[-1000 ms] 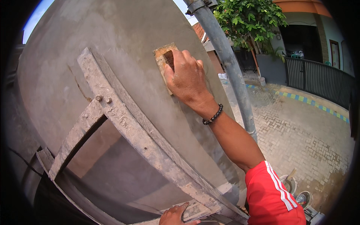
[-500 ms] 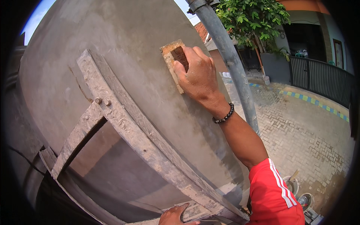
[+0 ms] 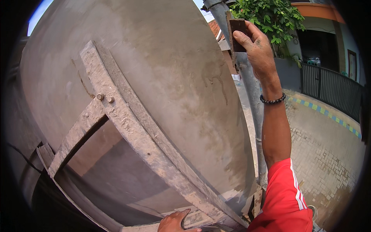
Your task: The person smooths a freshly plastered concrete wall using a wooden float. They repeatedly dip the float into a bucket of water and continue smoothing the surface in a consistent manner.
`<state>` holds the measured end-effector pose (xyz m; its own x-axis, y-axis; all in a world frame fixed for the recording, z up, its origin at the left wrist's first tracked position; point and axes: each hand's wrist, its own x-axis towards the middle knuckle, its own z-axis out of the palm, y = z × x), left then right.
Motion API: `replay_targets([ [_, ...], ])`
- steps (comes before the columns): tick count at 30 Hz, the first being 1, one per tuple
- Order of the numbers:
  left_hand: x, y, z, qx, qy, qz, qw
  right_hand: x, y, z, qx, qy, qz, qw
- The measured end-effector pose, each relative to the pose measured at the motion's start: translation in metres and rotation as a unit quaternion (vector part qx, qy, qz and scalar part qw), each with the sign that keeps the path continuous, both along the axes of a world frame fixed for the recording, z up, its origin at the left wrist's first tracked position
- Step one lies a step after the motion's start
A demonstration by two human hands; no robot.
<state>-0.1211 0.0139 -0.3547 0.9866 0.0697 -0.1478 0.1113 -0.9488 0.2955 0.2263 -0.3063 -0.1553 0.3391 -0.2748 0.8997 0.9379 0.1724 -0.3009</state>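
Note:
My right hand (image 3: 261, 52) grips the dark handle of a plastering float (image 3: 239, 34), fingers and thumb wrapped round it. The float is turned edge-on, held off to the right of the grey plastered wall (image 3: 174, 77) and in front of the metal pole. Wet streaks and a thin drip mark show on the wall's upper right. At the bottom, my left hand (image 3: 172, 222) rests on a crosspiece of a mortar-splashed wooden frame (image 3: 135, 131), its thumb and forefinger spread apart. The lower part of this hand is cut off by the picture's edge.
The frame's bolted beam slants across the wall in front of me. A grey metal pole (image 3: 251, 92) stands at the wall's right edge. Far below lies a paved street (image 3: 320, 147) with a dark gate (image 3: 328, 87), a leafy tree (image 3: 266, 15) and a bucket's rim (image 3: 313, 212).
My right hand has lifted the float off the wall, moving it up and right and turning it edge-on. My left hand stays on the frame. The view has shifted slightly.

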Motion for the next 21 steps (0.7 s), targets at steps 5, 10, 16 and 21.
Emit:
replay_targets([
  [5, 0.002, -0.003, 0.008, 0.006, 0.004, -0.011, 1.0, 0.068, -0.036, 0.04, -0.101, -0.013, 0.155, 0.983],
  [10, 0.001, -0.007, 0.018, -0.009, 0.021, 0.007, 1.0, 0.067, -0.002, 0.035, -0.145, 0.035, 0.269, 0.951],
  [16, 0.001, -0.006, 0.014, -0.002, 0.021, 0.004, 1.0, 0.054, -0.031, -0.044, -0.103, 0.147, 0.242, 0.954],
  [21, -0.002, 0.0, 0.007, -0.024, 0.024, 0.009, 0.999, -0.02, 0.021, -0.032, 0.019, -0.024, -0.235, 0.972],
])
